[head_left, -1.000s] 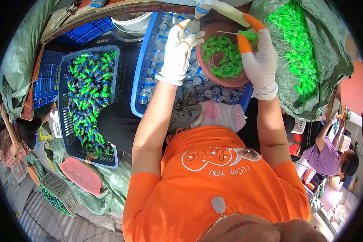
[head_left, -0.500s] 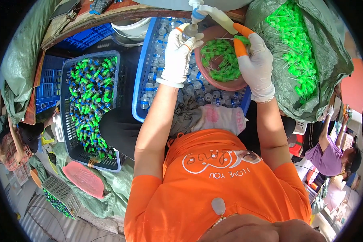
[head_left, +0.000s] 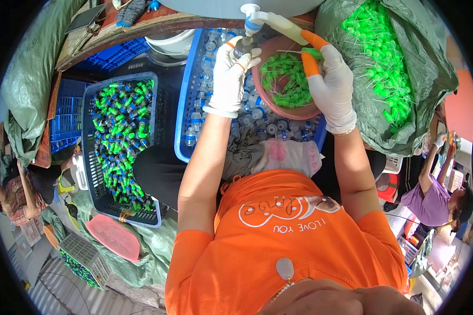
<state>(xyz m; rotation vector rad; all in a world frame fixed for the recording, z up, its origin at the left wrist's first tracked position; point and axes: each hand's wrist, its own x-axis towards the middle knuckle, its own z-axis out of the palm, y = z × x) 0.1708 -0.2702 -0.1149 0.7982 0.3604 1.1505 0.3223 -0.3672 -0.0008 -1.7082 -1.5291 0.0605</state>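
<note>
My left hand (head_left: 229,73), in a white glove, holds a small bottle (head_left: 243,47) with dark contents just below a white tap with a blue band (head_left: 253,24). At the right, my gloved right hand (head_left: 331,79), with orange finger covers, pinches a green cap (head_left: 314,52) with a thin pale stem between thumb and forefinger. A pale yellowish arm (head_left: 281,23) reaches from the tap to my right forefinger. Below the hands stands a blue crate (head_left: 182,105) of clear small bottles (head_left: 202,79); on it rests a pink bowl (head_left: 263,86) of green caps (head_left: 286,79).
A dark crate (head_left: 92,173) of green-capped bottles (head_left: 122,126) stands left. A green sack (head_left: 331,31) holds more caps at right. Above is a wooden bench edge (head_left: 163,23). Two people (head_left: 431,194) sit at the sides. A pink basket (head_left: 113,237) lies lower left.
The bottle in my left hand looks darker and sits slightly lower and further left. My right hand keeps its grip on the green cap. The view has shifted slightly.
</note>
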